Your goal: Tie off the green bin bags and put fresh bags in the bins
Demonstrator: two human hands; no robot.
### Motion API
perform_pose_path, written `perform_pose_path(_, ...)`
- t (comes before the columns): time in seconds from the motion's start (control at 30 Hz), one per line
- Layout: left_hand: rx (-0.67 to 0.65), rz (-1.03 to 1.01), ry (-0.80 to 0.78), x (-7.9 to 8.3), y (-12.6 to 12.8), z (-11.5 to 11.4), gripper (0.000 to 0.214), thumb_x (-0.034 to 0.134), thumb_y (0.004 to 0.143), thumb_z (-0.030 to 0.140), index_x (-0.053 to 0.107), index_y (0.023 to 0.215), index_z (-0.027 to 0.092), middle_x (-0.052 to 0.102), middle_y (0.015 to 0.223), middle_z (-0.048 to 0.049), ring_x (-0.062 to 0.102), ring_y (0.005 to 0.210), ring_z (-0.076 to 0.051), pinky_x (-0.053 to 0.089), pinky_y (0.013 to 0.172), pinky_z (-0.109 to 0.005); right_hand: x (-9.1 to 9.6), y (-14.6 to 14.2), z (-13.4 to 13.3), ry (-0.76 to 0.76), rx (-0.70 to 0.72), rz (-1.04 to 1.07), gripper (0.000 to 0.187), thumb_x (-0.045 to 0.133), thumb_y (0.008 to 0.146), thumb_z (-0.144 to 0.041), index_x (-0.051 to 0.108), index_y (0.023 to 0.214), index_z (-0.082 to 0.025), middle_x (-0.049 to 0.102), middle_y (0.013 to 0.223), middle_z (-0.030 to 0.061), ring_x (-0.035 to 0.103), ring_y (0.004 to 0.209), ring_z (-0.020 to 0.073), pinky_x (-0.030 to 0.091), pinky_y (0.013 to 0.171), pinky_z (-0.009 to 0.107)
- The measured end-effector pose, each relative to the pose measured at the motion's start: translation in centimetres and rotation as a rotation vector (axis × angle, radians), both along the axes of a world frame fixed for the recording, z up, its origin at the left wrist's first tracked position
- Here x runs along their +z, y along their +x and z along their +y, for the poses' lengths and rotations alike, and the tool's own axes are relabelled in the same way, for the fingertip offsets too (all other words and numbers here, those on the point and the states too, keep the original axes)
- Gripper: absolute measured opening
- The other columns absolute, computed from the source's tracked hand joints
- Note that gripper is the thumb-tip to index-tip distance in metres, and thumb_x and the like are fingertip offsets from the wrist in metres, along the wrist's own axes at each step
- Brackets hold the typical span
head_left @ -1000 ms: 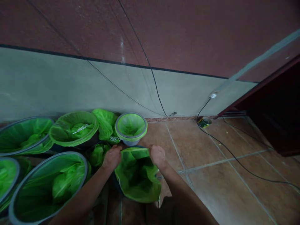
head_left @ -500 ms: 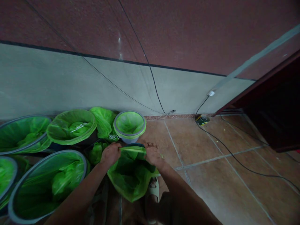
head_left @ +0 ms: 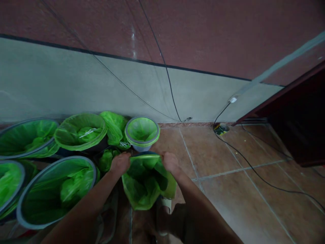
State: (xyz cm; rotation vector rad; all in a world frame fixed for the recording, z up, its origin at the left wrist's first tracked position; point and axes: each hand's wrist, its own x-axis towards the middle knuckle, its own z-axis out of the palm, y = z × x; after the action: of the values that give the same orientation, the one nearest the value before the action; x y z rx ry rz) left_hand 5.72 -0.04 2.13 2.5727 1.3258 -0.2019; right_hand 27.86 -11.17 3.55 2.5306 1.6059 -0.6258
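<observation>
My left hand (head_left: 120, 163) and my right hand (head_left: 170, 162) each grip the far rim of a green plastic bag (head_left: 146, 184) and hold it stretched open over a dark bin just in front of me. The bag's mouth faces up and its near edge hangs loose. Just beyond my hands stands a small grey bin (head_left: 142, 132) lined with a green bag. A large grey-rimmed bin (head_left: 57, 189) with a green liner sits left of my left arm.
Several more green-lined bins (head_left: 80, 131) crowd the left side along the grey wall (head_left: 76, 88). Black cables (head_left: 254, 169) cross the brown tiled floor on the right. A dark wooden cabinet (head_left: 299, 125) stands at the right. A sandalled foot (head_left: 162, 206) shows below the bag.
Both hands have stayed on the bag's rim, pulling it taut and a little further away; the bag's near side has drawn in.
</observation>
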Motion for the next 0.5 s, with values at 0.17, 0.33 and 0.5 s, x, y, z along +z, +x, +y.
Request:
perform_pose_path(0.17,0.037,0.042,-0.03,0.1,-0.4,0.7,0.029,0.04,0.084,0.014,0.067,0.094,0.015,0.07,0.1,-0.0124,0.066,0.098,-0.024,0.048,0.084,-0.033,-0.5,1.7,-0.6,-0.063,-0.024,0.002,0.027,0.053,0.084,-0.017,0.073,0.099,-0.008,0.071,0.098,0.0178,0.067,0.091,0.025,0.048,0.074,0.028)
perform_pose_path(0.33,0.179,0.113,-0.081,0.7,-0.5,1.2,0.031,0.041,0.083,0.018,0.069,0.097,0.016,0.07,0.104,-0.0153,0.066,0.099,-0.031,0.05,0.08,-0.039,-0.6,1.8,-0.6,-0.069,-0.074,0.034,0.027,0.052,0.082,-0.016,0.073,0.098,-0.011,0.071,0.102,0.0176,0.067,0.097,0.0275,0.049,0.075,0.03)
perform_pose_path(0.5,0.262,0.255,-0.195,1.9,-1.0,1.4,0.034,0.045,0.079,0.017,0.067,0.104,0.011,0.066,0.113,-0.0209,0.062,0.106,-0.036,0.05,0.08,-0.045,-1.4,1.9,-0.5,-0.057,-0.12,0.053,0.024,0.052,0.082,-0.016,0.073,0.091,-0.01,0.071,0.1,0.0183,0.066,0.095,0.0268,0.048,0.077,0.031)
